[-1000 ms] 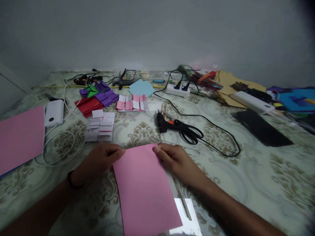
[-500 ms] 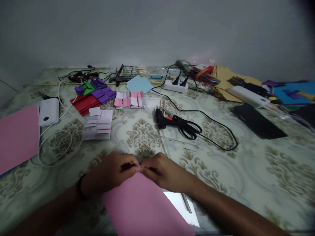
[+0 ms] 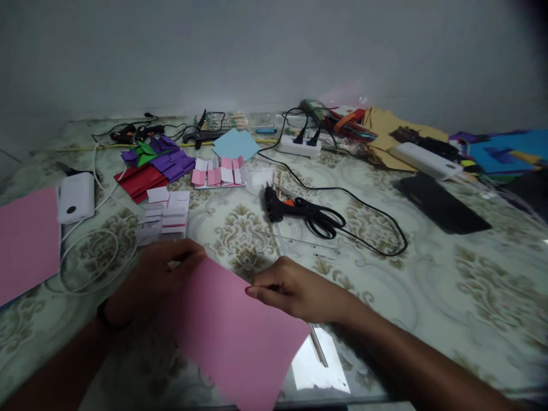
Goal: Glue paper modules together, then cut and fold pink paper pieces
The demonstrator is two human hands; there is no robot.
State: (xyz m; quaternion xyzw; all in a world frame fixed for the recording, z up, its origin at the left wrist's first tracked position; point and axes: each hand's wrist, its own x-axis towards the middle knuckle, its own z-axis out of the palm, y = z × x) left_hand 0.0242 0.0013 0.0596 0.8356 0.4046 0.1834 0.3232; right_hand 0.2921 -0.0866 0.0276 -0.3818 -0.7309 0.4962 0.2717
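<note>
A pink sheet of paper is held up at the front of the table, tilted toward me. My left hand pinches its upper left corner between thumb and fingers. Farther along the same top edge, my right hand is closed on the paper, thumb on the near face. Under the right forearm, a thin metallic strip lies across a bright white piece. Just beyond my left hand sits a stack of folded white paper pieces.
A black glue gun lies mid-table with black-handled scissors. Its cord runs to a white power strip. A black phone-like slab is at right; a white power bank and more pink paper are at left.
My hands have moved apart; they were together at one point of the pink paper. The sheet has turned, and its top edge now stretches between them. The view has shifted slightly.
</note>
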